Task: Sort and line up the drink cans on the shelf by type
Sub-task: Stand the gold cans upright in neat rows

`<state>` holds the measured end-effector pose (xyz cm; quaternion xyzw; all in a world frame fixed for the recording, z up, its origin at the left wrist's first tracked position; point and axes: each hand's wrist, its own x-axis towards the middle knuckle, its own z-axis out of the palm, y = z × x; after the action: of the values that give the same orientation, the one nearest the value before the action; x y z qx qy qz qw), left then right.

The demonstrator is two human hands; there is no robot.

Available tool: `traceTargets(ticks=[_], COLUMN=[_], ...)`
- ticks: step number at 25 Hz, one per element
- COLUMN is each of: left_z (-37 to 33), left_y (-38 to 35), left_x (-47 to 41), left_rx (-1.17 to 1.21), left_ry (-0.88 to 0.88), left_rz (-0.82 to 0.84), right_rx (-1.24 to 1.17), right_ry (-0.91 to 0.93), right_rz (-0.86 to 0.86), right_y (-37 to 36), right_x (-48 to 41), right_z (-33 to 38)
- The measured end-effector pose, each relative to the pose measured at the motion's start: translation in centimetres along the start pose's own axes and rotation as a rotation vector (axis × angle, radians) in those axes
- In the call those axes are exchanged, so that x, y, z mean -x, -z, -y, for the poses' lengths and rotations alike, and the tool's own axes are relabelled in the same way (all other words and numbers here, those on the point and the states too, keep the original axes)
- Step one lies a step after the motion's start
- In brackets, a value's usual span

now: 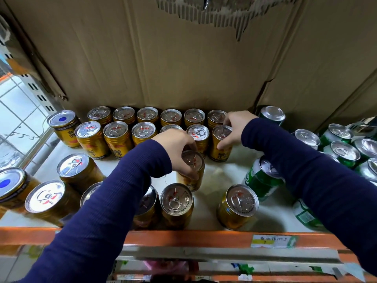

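Note:
Gold drink cans stand in two rows [142, 123] at the back of the white shelf [230, 170]. My left hand [179, 152] grips the top of a gold can [192, 170] in the middle of the shelf, in front of the second row. My right hand [234, 129] holds the rim of another gold can [220, 146] at the right end of the second row. Several loose gold cans [176, 203] stand near the front edge. Green cans [342, 152] cluster at the right, one [263, 176] close under my right forearm.
A cardboard sheet [163, 58] backs the shelf. An orange shelf beam [183, 237] with a paper label [271, 241] runs along the front. Two gold cans with blue-dot lids [61, 123] stand at the left. A slotted metal upright [34, 88] rises at the left.

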<state>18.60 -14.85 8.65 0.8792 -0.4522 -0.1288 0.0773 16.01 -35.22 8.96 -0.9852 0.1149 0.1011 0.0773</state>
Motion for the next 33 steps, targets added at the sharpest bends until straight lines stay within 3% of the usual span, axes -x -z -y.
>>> traceTargets(ticks=[9, 12, 14, 18, 25, 28, 33], left_z=[0.0, 0.9, 1.7, 5.6, 14.2, 17.9, 22.2], left_y=[0.3, 1.1, 2.0, 4.4, 9.6, 11.0, 10.4], left_x=[0.3, 1.9, 3.3, 7.2, 13.5, 15.2, 15.5], left_rx=[-0.054, 0.017, 0.038, 0.142, 0.194, 0.169, 0.047], left_ry=[-0.013, -0.006, 0.0, 0.074, 0.26, 0.309, 0.455], left_rz=[-0.053, -0.107, -0.175, -0.368, -0.582, -0.548, -0.312], right_rx=[-0.064, 0.03, -0.004, -0.071, -0.082, -0.074, -0.06], right_ry=[0.027, 0.104, 0.186, 0.331, 0.357, 0.347, 0.279], right_rz=[-0.019, -0.173, -0.27, -0.23, -0.182, -0.178, -0.189], right_y=[-0.4, 0.3, 0.8, 1.3, -0.1, -0.6, -1.2], right_x=[1.1, 1.5, 1.7, 1.4, -0.9, -1.6, -2.8], right_z=[-0.7, 0.8, 2.6, 7.1, 13.7, 16.3, 19.2])
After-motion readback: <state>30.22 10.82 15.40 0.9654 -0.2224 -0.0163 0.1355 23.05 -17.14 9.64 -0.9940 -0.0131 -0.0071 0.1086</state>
